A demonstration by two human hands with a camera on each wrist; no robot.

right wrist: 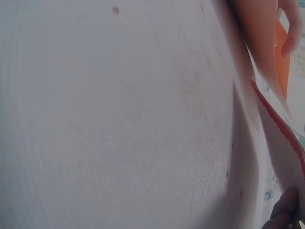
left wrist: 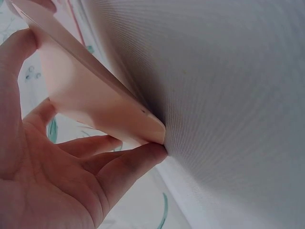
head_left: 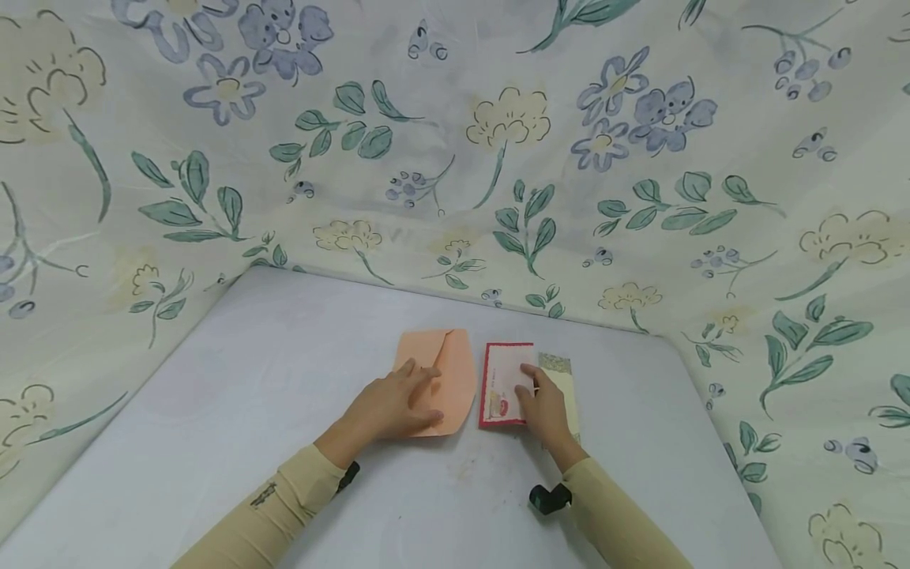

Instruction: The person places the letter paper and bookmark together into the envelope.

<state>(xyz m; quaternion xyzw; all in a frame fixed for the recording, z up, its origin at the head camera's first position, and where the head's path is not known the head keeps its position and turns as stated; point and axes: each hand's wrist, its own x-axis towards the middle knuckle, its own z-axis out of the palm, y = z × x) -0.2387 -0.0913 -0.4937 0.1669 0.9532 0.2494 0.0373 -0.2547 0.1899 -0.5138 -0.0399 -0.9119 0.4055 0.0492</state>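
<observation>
A peach envelope lies on the white table, its flap edge running slantwise near the top. My left hand rests on its left part with fingers spread. In the left wrist view, the left fingertips and thumb touch the envelope. To the right is a white greeting card with a red scalloped border and a small printed picture. My right hand pinches this card at its right side. Partly under that hand is a cream piece with a green patterned band; where it meets the card is hidden.
The white table meets a floral cloth wall at the back and sides. Faint brownish marks show on the tabletop in front of the envelope and card. A black wrist device sits under the right sleeve.
</observation>
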